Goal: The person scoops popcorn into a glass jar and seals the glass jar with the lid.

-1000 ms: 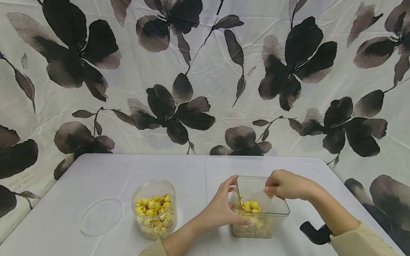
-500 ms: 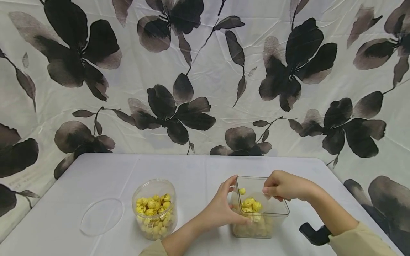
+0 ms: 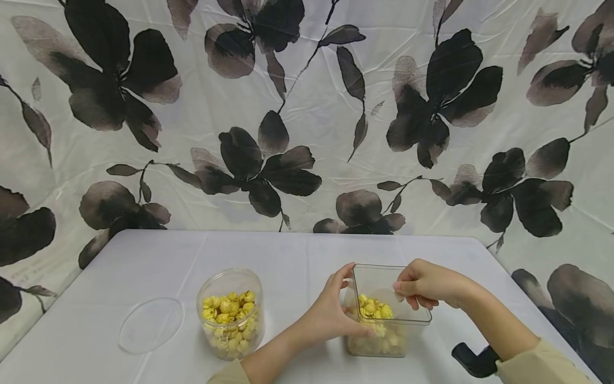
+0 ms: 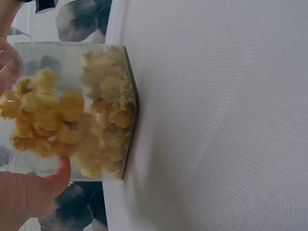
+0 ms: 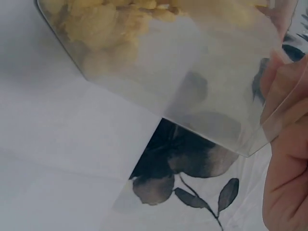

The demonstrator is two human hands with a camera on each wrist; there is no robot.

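A clear square container holding yellow popcorn stands upright on the table. My left hand grips its left side, thumb across the front and fingers at the back. My right hand is over the right part of the opening, thumb and fingers pinching a clear, see-through piece that dips inside; its exact kind is hard to make out. In the left wrist view, a clump of popcorn sits higher than the rest. The right wrist view shows the right hand beside the clear wall.
A round clear jar, uncovered and part full of yellow popcorn, stands left of the left forearm. Farther left lies a clear round lid. A black strap-like object shows by the right sleeve. Floral cloth hangs behind the white table.
Popcorn inside the square container has shifted; a single piece near its back left wall half a second ago is gone from there. The right hand has tilted and lowered slightly. The left hand stays put.
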